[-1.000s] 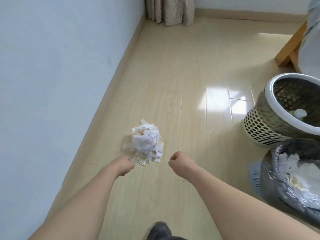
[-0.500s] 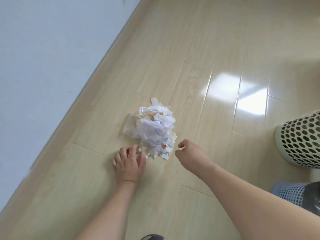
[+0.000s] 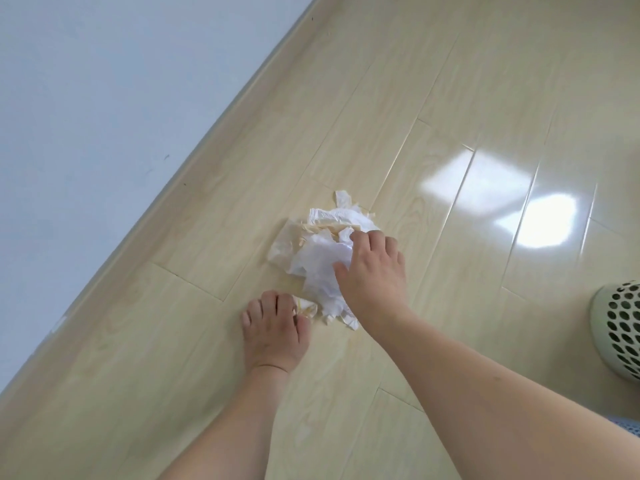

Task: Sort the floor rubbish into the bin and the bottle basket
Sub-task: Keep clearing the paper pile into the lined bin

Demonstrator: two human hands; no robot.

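A heap of crumpled white and beige paper scraps (image 3: 311, 251) lies on the pale wooden floor. My right hand (image 3: 374, 275) is on top of the heap, fingers curled over its far right side and thumb pressed into the near side. My left hand (image 3: 273, 330) lies flat on the floor at the heap's near left edge, its fingertips and thumb touching the loose scraps there. The perforated cream bottle basket (image 3: 620, 327) shows only at the right edge. A sliver of the blue bin (image 3: 631, 426) peeks in at the lower right.
A white wall (image 3: 104, 116) with a wooden skirting board (image 3: 214, 133) runs diagonally along the left, close to the heap. Glossy floor with a bright window reflection (image 3: 533, 216) stretches to the right, towards the basket.
My view has dipped closer to the floor. My right hand moved from beside the heap onto its top and curled over it. My left hand slid up against the heap's near edge.
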